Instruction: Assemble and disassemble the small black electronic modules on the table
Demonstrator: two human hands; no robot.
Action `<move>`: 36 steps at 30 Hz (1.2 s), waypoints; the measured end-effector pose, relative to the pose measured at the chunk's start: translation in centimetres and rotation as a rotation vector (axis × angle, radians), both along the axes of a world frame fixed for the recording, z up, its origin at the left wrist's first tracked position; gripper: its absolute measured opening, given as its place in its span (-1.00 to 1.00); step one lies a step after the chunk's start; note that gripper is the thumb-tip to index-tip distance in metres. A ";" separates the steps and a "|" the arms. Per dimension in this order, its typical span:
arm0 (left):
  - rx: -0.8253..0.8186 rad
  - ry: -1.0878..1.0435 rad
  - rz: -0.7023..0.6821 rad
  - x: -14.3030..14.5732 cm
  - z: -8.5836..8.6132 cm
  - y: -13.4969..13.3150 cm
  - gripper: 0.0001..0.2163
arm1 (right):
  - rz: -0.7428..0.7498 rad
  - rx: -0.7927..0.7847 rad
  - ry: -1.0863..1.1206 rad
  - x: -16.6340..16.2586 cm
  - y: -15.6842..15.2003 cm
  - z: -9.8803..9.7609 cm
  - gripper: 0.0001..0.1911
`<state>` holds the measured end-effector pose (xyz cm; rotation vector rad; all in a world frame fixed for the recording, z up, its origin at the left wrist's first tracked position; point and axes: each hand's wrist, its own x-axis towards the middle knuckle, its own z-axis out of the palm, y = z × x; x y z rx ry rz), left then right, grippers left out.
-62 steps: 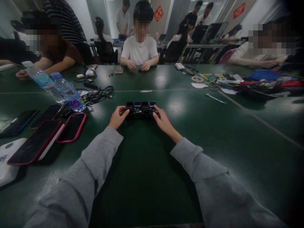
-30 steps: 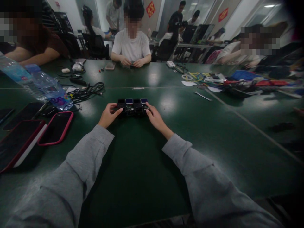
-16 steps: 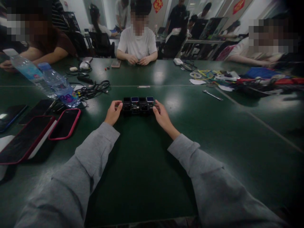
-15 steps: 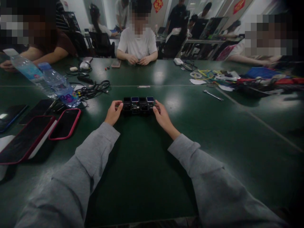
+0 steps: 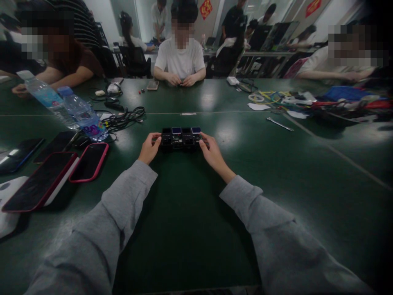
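Observation:
Between my two hands is a black electronic device point(image 5: 181, 138), a wide block with two small bluish-grey screens along its top and open circuit parts beneath them. My left hand point(image 5: 150, 147) grips its left end with the thumb in front and the fingers behind. At the right end, my right hand point(image 5: 212, 152) has its thumb and fingers closed on the edge. The device is low over the green table point(image 5: 187, 221); whether it touches the surface I cannot tell.
Left of my hands are a pink-edged phone point(image 5: 89, 162), a dark red-cased phone point(image 5: 41, 180), two tilted water bottles point(image 5: 81, 112) and black cables point(image 5: 129, 116). A wrench point(image 5: 280, 124) lies to the right, near piled wires point(image 5: 276, 97). Across sits a person in a white shirt point(image 5: 180, 61).
The whole view has shifted slightly, so everything appears a little further right and lower. Both hands keep the same hold on the black device.

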<state>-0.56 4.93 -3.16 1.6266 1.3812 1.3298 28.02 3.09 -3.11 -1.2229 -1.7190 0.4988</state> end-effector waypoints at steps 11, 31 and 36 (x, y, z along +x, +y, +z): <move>0.000 0.002 -0.005 0.0 0.2 -0.2 -0.72 | -0.002 0.001 -0.016 -0.1 -0.1 0.1 -0.52; 0.004 0.032 -0.001 0.0 0.3 -0.1 -0.74 | 0.022 0.002 -0.022 -0.1 -0.1 0.1 -0.52; -0.007 0.029 -0.004 0.0 0.3 -0.2 -0.73 | 0.022 0.002 -0.020 -0.2 -0.2 0.4 -0.52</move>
